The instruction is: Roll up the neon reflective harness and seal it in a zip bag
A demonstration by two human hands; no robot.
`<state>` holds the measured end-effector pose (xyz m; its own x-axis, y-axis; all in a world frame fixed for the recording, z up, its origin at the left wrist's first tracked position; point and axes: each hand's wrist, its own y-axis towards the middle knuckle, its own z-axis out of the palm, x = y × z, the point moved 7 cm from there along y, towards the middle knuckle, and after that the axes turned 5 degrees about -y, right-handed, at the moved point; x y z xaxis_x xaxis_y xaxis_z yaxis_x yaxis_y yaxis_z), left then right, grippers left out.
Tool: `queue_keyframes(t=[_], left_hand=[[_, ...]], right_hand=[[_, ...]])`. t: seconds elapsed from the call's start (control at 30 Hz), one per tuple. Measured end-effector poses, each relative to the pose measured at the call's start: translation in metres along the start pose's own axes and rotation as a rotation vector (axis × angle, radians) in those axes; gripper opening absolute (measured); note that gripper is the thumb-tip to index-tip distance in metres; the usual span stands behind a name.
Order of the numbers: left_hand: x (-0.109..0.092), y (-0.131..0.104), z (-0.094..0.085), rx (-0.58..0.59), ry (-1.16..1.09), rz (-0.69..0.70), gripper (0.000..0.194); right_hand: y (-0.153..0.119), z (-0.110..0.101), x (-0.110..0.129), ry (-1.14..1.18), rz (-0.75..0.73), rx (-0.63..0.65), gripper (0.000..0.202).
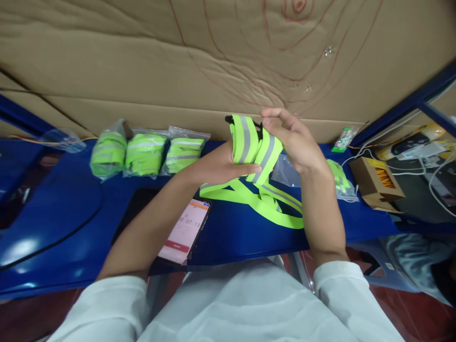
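Pale shirt (228, 304); left hand (231, 161), right hand (292, 137) holding reflective strap (245, 142).

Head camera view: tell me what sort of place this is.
Probably a packing bench in a small workshop: neon reflective straps held in the left hand and right hand, bagged neon bundles on a blue table, and a phone showing a timer.

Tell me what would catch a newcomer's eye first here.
Probably the neon yellow-green strap with grey stripes, held between the left hand and right hand at the centre. Next, three bagged neon bundles lined up toward the back left of the blue table. Behind, red curved lines mark the brown backing.
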<state>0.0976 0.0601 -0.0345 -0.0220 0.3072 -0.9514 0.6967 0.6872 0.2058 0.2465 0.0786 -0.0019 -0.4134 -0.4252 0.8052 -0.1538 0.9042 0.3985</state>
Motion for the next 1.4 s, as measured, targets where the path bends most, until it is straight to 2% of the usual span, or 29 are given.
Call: queue_keyframes(t=[0.1,0.23,0.33,0.47,0.57,0.7,0.77,0.9,1.0,1.07,1.17,1.23,1.4], left_hand=[[0.007,0.000,-0.005,-0.002,0.030,-0.019,0.039],[0.005,-0.001,-0.010,0.022,0.061,-0.005,0.042],[0.001,-0.003,-0.009,0.047,0.095,0.007,0.040],[0.008,-0.003,-0.008,0.004,0.051,-0.082,0.032],[0.015,-0.001,-0.006,-0.088,-0.117,-0.168,0.033],[0.019,0.000,0.002,-0.159,-0.309,-0.244,0.045],[0.018,0.000,0.007,-0.124,-0.333,-0.254,0.044],[0.011,0.000,0.014,0.036,-0.365,-0.229,0.032],[0.012,-0.001,0.017,0.119,-0.382,-0.235,0.032],[0.016,0.001,0.014,0.068,-0.372,-0.244,0.038],[0.028,0.004,0.005,-0.134,-0.347,-0.272,0.041],[0.033,0.005,0.003,-0.183,-0.363,-0.289,0.041],[0.019,0.004,0.005,-0.036,-0.310,-0.217,0.042]], right_hand=[[-0.006,-0.004,0.016,-0.208,-0.147,-0.014,0.040],[-0.025,0.015,0.046,-0.432,-0.322,0.230,0.053],[-0.033,0.027,0.054,-0.471,-0.356,0.310,0.068],[-0.032,0.033,0.055,-0.440,-0.385,0.312,0.052],[-0.027,0.029,0.052,-0.470,-0.327,0.263,0.043],[-0.023,0.015,0.048,-0.409,-0.197,0.115,0.038],[-0.022,0.010,0.047,-0.349,-0.147,0.075,0.037],[-0.019,0.007,0.043,-0.215,-0.058,0.086,0.037],[-0.018,0.007,0.038,-0.134,-0.004,0.082,0.035],[-0.017,0.006,0.036,-0.112,0.010,0.063,0.033],[-0.014,0.003,0.031,-0.086,0.018,0.022,0.032],[-0.013,0.001,0.027,-0.053,0.031,0.009,0.035],[-0.011,-0.001,0.015,0.076,0.110,0.074,0.042]])
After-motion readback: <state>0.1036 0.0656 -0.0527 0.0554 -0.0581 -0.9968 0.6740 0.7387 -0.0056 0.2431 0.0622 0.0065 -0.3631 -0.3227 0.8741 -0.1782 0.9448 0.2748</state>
